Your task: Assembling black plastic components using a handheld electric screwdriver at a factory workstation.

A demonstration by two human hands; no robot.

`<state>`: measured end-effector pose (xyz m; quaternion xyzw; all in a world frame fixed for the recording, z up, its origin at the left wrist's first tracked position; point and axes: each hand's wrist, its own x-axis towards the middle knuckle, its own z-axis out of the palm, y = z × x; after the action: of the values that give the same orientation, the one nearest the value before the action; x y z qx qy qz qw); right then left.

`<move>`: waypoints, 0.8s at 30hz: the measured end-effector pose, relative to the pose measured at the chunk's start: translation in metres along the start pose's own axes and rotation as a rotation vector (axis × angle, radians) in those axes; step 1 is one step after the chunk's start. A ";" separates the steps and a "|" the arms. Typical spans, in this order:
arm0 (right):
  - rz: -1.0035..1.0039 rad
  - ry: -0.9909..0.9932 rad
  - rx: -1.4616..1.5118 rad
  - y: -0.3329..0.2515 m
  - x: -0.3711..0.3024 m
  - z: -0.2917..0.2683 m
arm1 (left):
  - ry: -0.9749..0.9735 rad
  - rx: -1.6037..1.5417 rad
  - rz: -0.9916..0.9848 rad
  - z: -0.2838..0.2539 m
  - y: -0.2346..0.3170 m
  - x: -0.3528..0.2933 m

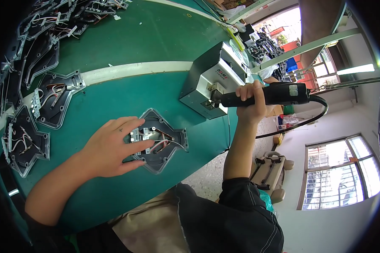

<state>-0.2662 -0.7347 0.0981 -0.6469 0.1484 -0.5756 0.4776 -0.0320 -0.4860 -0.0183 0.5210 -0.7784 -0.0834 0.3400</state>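
My right hand (pixel 252 98) is wrapped round a black electric screwdriver (pixel 283 93), raised at the right. The screwdriver's tip end meets the front of a grey box-shaped screw feeder (pixel 213 80); the bit itself is hard to make out. My left hand (pixel 116 145) lies with fingers spread over the left part of a dark plastic housing (pixel 162 158) on the green table. Its fingertips touch the small boards and the near rim of the housing. Inside the housing, white, red and black wires (pixel 162 143) run toward its right end.
Similar wired housings (pixel 57 101) lie at the left, with a tangled pile (pixel 42 38) of them at the far left. A pale strip (pixel 135 69) crosses the green table (pixel 114 105). The screwdriver's black cable (pixel 299 125) loops down at the right. Beyond the table's edge stands a beige chair (pixel 272 173).
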 end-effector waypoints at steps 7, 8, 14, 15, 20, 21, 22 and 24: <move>0.011 -0.016 -0.014 0.000 0.000 0.005 | -0.006 0.012 -0.002 0.003 -0.002 -0.002; 0.010 -0.016 -0.013 0.000 0.000 0.005 | -0.006 0.014 -0.002 0.003 -0.002 -0.002; -0.006 -0.042 -0.002 -0.001 -0.002 -0.001 | 0.002 0.010 0.007 0.003 -0.002 -0.001; -0.006 -0.015 0.010 -0.002 -0.002 0.000 | 0.000 0.011 0.006 0.002 -0.001 -0.001; -0.033 0.001 0.035 -0.002 0.000 0.006 | -0.003 0.017 0.007 0.001 -0.001 -0.001; -0.020 0.000 0.016 -0.002 -0.001 0.006 | 0.003 0.017 0.011 0.001 0.000 -0.001; -0.006 -0.002 -0.001 -0.001 -0.001 0.007 | 0.008 0.019 0.012 0.000 0.000 -0.001; -0.008 -0.009 0.000 0.001 -0.001 0.004 | 0.014 0.018 0.016 0.000 0.001 0.000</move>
<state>-0.2622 -0.7329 0.0974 -0.6501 0.1436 -0.5747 0.4759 -0.0327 -0.4856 -0.0184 0.5183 -0.7810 -0.0697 0.3415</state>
